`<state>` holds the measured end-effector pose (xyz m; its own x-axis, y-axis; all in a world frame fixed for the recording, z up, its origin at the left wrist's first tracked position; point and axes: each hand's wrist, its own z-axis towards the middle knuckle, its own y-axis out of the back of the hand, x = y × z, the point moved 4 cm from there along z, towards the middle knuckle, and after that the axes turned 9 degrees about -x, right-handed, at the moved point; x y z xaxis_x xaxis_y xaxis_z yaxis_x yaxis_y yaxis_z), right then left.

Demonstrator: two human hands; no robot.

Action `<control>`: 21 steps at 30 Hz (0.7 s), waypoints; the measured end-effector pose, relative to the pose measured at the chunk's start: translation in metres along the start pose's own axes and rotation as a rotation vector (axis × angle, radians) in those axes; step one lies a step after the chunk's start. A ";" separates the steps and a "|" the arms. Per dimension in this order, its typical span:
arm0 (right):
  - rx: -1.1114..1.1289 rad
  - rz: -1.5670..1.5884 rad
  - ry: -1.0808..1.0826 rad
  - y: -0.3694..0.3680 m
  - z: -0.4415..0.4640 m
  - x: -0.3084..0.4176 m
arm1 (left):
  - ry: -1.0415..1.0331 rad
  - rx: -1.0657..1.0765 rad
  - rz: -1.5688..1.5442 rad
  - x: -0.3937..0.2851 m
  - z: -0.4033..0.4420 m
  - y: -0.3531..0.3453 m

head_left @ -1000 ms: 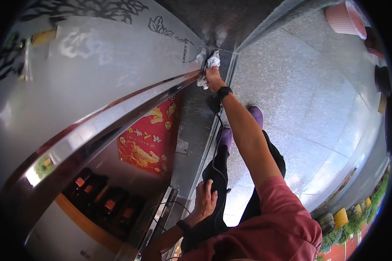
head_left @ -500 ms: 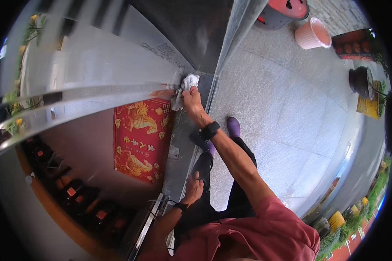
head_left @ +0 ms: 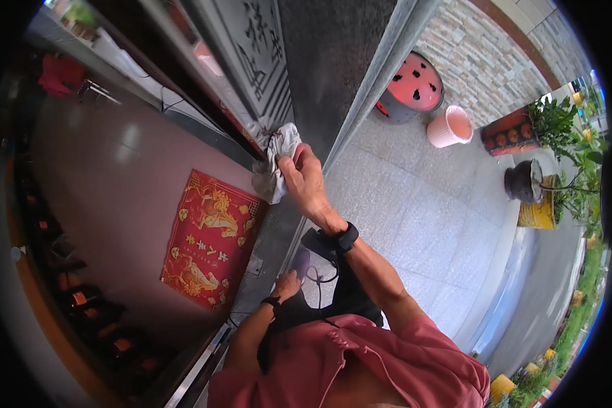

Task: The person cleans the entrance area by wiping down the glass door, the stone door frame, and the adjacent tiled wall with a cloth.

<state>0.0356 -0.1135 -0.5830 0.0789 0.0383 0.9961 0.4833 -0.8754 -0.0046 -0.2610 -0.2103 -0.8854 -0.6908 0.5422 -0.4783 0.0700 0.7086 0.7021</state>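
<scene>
A crumpled whitish cloth is in my right hand, its fingers closed on it. The cloth meets the low end of a glass door that bears dark characters and stripes, beside the dark stone door frame. Loose folds hang toward the threshold. Lower down, my left hand is held near my leg and a purple shoe. Its fingers look loosely apart and nothing shows in them, though the fingertips are small in the view.
A red and gold mat lies on the indoor floor. Outside on the grey tiles stand a red-topped round container, a pink bin, a dark pot and a yellow planter. Dark chairs line the left side.
The glass door, seen broadside before, now appears narrow and nearly edge-on. My right hand and the cloth stay near its low end, the cloth more spread out. My view has shifted, showing more stone wall.
</scene>
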 end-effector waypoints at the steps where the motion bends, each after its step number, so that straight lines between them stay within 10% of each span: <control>1: -0.010 0.029 0.076 -0.001 -0.002 0.025 | -0.019 0.104 -0.046 -0.008 0.010 0.012; 10: 0.069 0.295 0.531 -0.011 -0.016 0.218 | -0.134 -0.241 -0.401 -0.043 0.053 0.101; 15: 0.062 0.067 0.943 -0.013 -0.044 0.201 | -0.002 -0.325 -1.020 -0.088 0.015 0.214; 21: 0.397 -0.353 0.278 -0.016 -0.059 0.034 | -0.083 -0.418 -1.990 -0.114 -0.022 0.292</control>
<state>-0.0213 -0.1268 -0.5443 -0.3511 0.1194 0.9287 0.7315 -0.5841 0.3517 -0.1778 -0.0756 -0.6142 0.4427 -0.6728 -0.5927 -0.7340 0.1077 -0.6706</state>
